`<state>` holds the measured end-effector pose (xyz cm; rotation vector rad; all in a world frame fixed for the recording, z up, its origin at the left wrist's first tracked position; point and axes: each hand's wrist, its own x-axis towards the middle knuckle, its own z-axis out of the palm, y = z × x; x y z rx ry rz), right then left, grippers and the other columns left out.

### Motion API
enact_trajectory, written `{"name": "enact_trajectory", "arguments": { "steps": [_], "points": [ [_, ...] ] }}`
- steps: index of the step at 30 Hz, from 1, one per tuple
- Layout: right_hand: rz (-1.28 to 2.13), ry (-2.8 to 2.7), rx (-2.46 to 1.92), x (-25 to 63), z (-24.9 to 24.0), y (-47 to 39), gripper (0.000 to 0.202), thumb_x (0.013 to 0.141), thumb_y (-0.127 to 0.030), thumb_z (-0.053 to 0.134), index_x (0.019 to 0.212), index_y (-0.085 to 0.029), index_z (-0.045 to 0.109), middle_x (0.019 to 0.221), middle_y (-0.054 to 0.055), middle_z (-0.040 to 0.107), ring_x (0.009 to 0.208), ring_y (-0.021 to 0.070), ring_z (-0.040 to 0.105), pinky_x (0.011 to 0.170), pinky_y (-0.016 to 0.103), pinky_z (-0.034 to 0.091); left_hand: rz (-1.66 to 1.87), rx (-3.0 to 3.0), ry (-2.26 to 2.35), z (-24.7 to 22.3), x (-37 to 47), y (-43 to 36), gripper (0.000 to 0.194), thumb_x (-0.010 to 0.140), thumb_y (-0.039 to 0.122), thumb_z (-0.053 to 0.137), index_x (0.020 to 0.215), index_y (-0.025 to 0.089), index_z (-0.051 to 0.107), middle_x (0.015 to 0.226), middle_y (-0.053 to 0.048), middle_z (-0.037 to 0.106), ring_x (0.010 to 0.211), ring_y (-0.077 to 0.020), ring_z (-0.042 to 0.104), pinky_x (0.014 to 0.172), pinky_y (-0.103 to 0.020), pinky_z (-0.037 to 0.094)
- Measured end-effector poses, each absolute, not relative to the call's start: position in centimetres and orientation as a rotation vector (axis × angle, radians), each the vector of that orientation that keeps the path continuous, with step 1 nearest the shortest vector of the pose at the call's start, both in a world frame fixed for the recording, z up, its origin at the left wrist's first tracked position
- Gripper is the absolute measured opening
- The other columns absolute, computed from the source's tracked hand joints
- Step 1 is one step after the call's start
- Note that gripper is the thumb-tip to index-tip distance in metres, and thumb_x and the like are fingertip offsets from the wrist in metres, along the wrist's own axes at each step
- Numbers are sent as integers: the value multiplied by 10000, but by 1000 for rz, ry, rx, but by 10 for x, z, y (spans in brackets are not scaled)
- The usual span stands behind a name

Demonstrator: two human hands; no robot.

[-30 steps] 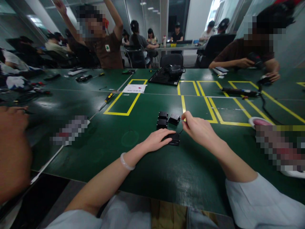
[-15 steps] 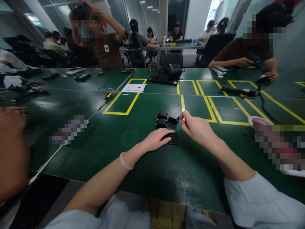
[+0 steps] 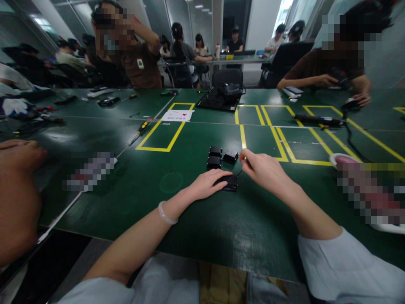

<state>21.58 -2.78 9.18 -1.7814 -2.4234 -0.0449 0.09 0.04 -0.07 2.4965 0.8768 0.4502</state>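
On the green table, my left hand (image 3: 207, 185) holds a small black block (image 3: 230, 183) between thumb and fingers, pressing it down. My right hand (image 3: 259, 166) is closed in a pinch on a thin dark tool (image 3: 239, 172), whose lower end meets the block's upper right corner. Most of the tool is hidden by my fingers. Just behind the held block, two more black blocks stand one behind the other, the nearer one (image 3: 214, 162) close to my left fingers. A further black block (image 3: 230, 156) lies slightly turned beside them.
Yellow tape rectangles mark the table (image 3: 139, 211). A yellow-black screwdriver (image 3: 143, 126) and a paper sheet (image 3: 177, 115) lie to the left, a black tray (image 3: 218, 101) behind. At right is a white-rimmed dish (image 3: 387, 227). Another person's arm (image 3: 19, 198) rests at far left.
The other person's hand at far left has moved a little to the right. My own hands and the black blocks have hardly moved.
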Motion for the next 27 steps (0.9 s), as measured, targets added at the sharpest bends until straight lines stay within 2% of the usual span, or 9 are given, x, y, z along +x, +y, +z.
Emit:
{"name": "enact_trajectory", "arguments": {
  "steps": [6,14,21,27],
  "points": [
    [-46,-2430,-1849,215,93,-27,304,972,-406,288,998,-217,525,752,52,670,650,189,594,513,261,195,450,2500,878,-1,0,1,374,991,371,396,1349,279,453,1292,-40,552,1158,-208,527,1009,-363,419],
    [-15,-2439,-1748,215,92,-29,202,943,-292,343,1035,-216,506,785,35,676,630,168,587,502,262,188,446,2492,887,0,1,0,379,990,382,392,1349,279,455,1281,-40,560,1154,-211,533,1004,-366,424],
    [-97,-2466,-1790,213,92,-29,305,973,-373,280,984,-214,540,739,50,671,639,185,602,504,267,185,452,2495,883,1,1,0,375,988,378,400,1344,276,456,1276,-41,564,1150,-209,537,1004,-361,424],
    [-17,-2436,-1739,214,92,-29,236,935,-281,333,1071,-214,515,794,41,680,636,164,587,515,266,199,457,2496,875,-1,1,1,377,988,384,393,1344,275,459,1281,-44,562,1155,-211,533,1006,-371,421]
  ]
}}
